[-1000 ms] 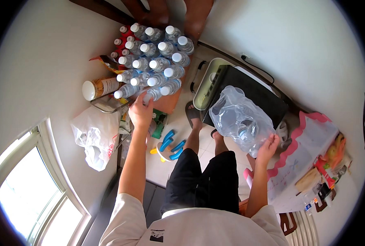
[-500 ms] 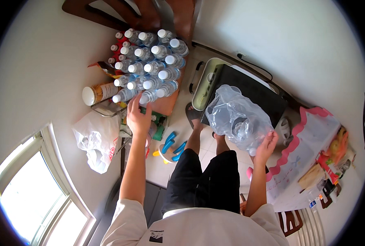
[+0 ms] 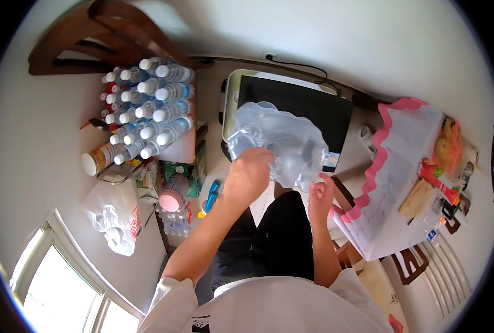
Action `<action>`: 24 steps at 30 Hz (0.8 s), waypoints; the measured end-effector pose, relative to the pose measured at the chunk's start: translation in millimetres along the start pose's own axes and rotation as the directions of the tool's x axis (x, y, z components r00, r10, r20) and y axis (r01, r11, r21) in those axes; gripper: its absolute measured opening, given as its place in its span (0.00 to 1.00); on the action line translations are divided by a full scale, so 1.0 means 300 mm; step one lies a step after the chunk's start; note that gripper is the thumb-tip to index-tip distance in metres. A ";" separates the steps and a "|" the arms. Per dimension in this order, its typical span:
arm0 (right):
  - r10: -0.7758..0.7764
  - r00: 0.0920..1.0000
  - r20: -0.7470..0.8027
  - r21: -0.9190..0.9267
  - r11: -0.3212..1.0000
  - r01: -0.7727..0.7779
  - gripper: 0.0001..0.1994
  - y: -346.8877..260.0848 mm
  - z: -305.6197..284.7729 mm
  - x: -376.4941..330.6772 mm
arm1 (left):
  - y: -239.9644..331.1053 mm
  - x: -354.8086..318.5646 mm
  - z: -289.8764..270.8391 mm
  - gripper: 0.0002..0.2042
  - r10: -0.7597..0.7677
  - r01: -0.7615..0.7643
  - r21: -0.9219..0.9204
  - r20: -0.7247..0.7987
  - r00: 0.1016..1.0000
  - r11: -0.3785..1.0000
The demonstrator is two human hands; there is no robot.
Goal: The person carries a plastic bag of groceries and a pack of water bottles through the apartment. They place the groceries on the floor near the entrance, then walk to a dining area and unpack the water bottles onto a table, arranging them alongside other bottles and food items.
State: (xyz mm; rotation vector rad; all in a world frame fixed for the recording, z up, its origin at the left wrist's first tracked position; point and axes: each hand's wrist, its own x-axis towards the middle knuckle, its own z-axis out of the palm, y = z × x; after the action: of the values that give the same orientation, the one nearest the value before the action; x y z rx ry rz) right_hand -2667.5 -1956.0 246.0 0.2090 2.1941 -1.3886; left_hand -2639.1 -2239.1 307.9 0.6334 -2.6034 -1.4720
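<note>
A crumpled clear plastic wrapper [image 3: 291, 136] hangs in front of me, between my two hands. My left hand [image 3: 251, 175] is closed at its near left edge, the fingertips partly hidden against the film. At the lower right corner of the wrapper, my right hand [image 3: 319, 197] has its fingers curled and the film pinched in them. Rounded shapes show through the plastic, but I cannot make out whether anything is inside. To the left, several water bottles [image 3: 161, 114] with white caps stand in rows on a wooden chair seat, apart from both hands.
Beyond the wrapper sits a black-topped bin-like box [image 3: 297, 91] with a pale green rim. A table with a pink scalloped cloth [image 3: 376, 166] stands at right, bearing food packages. At left are a canister [image 3: 101, 158], a white plastic bag [image 3: 114, 213] and a pink-lidded jar [image 3: 172, 198].
My left hand has left the water bottles and moved right to the wrapper. The wrapper and my right hand have shifted left in view as my head turned.
</note>
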 end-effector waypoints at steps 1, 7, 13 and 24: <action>0.011 1.000 -0.004 0.074 0.997 -0.011 0.24 -0.010 0.012 -0.008 | -0.012 0.019 0.027 0.10 -0.020 0.020 0.015 0.028 0.999 1.000; 0.111 0.977 0.182 0.322 0.932 -0.166 0.20 -0.030 0.035 0.005 | -0.026 0.073 0.092 0.30 -0.155 0.146 0.054 0.391 0.907 0.988; 0.076 0.968 0.238 0.444 0.878 -0.178 0.13 -0.038 0.056 0.042 | 0.076 0.098 0.179 0.33 -0.174 0.229 0.007 0.672 0.720 0.973; 0.231 0.971 -0.062 0.378 0.906 -0.191 0.06 0.017 0.019 0.141 | 0.062 -0.002 0.247 0.17 -0.114 0.052 0.217 0.283 0.952 0.975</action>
State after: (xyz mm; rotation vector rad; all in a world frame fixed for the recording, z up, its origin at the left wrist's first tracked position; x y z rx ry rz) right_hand -2699.3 -1964.9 218.4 0.6522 1.9012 -1.6843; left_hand -2664.5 -2170.9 283.9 0.5898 -3.0250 -1.4259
